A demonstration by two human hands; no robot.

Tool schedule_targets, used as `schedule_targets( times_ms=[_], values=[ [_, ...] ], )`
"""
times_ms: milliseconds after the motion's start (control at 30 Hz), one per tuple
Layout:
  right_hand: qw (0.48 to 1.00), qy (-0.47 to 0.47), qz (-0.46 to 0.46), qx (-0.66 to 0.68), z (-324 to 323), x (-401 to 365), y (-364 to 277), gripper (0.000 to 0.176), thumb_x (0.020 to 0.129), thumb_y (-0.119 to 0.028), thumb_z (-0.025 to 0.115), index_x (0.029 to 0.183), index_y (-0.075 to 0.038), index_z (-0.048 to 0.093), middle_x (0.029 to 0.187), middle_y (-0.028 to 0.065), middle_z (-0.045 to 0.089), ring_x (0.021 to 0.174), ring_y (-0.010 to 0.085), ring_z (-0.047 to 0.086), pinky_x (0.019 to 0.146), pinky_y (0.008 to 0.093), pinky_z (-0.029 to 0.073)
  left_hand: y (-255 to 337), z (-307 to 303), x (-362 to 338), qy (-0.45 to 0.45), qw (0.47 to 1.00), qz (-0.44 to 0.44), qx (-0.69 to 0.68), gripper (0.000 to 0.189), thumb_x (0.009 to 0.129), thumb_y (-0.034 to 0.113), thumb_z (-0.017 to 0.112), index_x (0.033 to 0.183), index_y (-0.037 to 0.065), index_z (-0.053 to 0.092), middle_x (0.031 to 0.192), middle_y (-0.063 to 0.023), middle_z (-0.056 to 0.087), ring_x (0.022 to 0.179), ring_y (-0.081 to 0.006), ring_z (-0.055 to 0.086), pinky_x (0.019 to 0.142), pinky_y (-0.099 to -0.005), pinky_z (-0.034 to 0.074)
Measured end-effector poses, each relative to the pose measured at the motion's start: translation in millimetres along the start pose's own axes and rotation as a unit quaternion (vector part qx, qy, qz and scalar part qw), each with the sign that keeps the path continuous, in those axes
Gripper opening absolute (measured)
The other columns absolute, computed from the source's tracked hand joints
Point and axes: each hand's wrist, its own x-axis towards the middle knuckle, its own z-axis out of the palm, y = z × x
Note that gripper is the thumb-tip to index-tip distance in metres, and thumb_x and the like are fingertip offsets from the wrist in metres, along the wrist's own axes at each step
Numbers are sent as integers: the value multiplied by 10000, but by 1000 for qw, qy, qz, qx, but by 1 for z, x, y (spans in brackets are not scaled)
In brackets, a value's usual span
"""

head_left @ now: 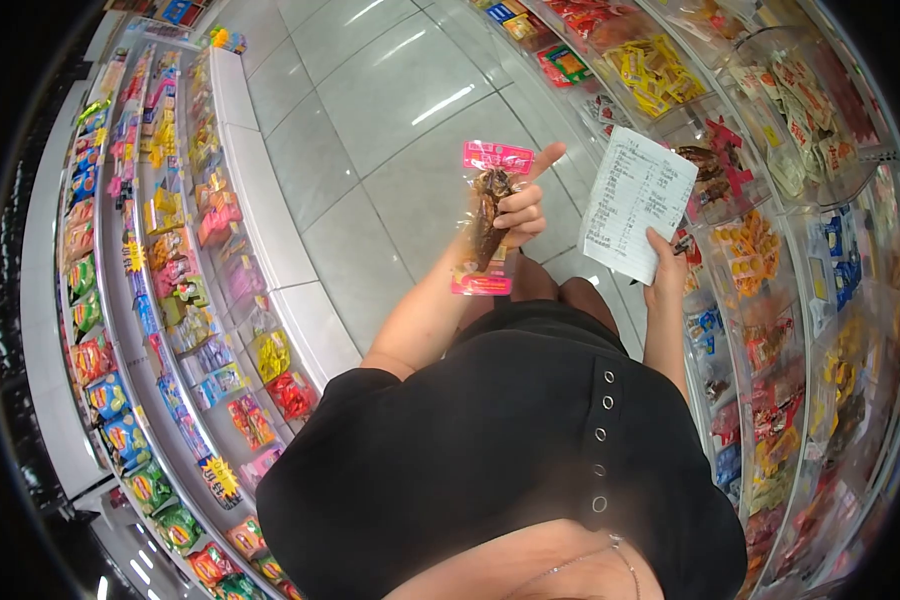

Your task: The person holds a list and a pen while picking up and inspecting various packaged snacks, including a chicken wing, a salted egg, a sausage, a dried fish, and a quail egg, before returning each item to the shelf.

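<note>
My left hand [521, 212] is closed around a clear snack packet [485, 222] with pink ends and a dark brown piece of food inside. One finger of that hand points out past the packet's edge. The packet is held upright in front of my body, above the floor. My right hand [667, 268] grips a sheet of paper [638, 200] by its lower right corner. Handwritten lines cover the page. A dark pen [682, 246] is also in that hand, partly hidden by the fingers.
Shelves of bagged snacks [185, 300] curve along my left. On the right, clear bins hold many small packets, among them yellow ones [658, 75] and orange ones [746, 250]. Grey floor tiles [390, 110] run between the two sides.
</note>
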Motion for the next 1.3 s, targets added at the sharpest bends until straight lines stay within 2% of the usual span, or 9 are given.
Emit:
schedule_targets(
  times_ms=[433,533,633,733,867,900,1100,1300],
  values=[
    [1000,-14,-2,-5,-3,-3,-2,402,802,-8,617,1181,50,495,1121,125,589,1009,196,571,873,295,443,-6,0,1,-13,1000,2,-2,669,892,242,513,1438,84,160,509,61,367,391,-38,418,426,-199,237],
    [1000,-15,-7,-9,-2,-5,-4,388,803,-10,616,1170,48,504,1118,119,592,1002,192,574,867,292,445,-7,-1,0,-10,1000,-1,-5,659,900,246,502,1440,95,158,515,57,373,392,-44,417,440,-201,246],
    [1000,-19,-8,-8,-5,-4,-3,363,801,-13,618,1147,47,525,1095,111,605,984,184,581,855,286,448,-8,-12,-1,-38,999,-10,-22,729,884,310,514,1447,97,104,558,43,405,427,-54,445,523,-221,297],
    [1000,-12,-11,-11,-8,-6,-5,335,798,-17,623,1120,42,549,1061,104,622,961,178,591,844,281,451,-11,-13,2,-38,999,-1,-32,704,889,285,503,1449,102,117,563,37,401,430,-58,436,530,-222,298],
    [999,-6,-32,-28,-12,-6,-3,320,792,-26,633,1100,34,570,1043,97,631,937,173,598,836,283,453,-13,-16,1,14,999,0,-29,644,910,198,505,1446,150,152,530,39,411,391,-60,439,477,-216,280],
    [999,-6,-35,-27,-15,-6,-2,324,792,-26,633,1104,32,569,1046,96,630,935,172,598,835,284,453,-14,-21,4,-14,999,0,-30,633,914,206,507,1443,151,164,522,32,418,385,-64,448,470,-218,281],
    [999,-15,-38,5,-15,-11,-5,343,789,-26,624,1125,20,572,1058,91,629,943,163,594,836,285,453,-18,-12,5,52,999,5,-6,719,871,258,592,1442,150,168,525,28,403,387,-68,427,469,-214,282],
    [1000,-6,-18,9,-15,-16,-6,317,797,-35,620,1106,21,582,1035,91,639,907,159,609,811,282,468,-20,-19,1,56,998,0,-19,838,798,291,689,1442,165,168,528,31,384,387,-69,414,468,-216,279]
  ],
)
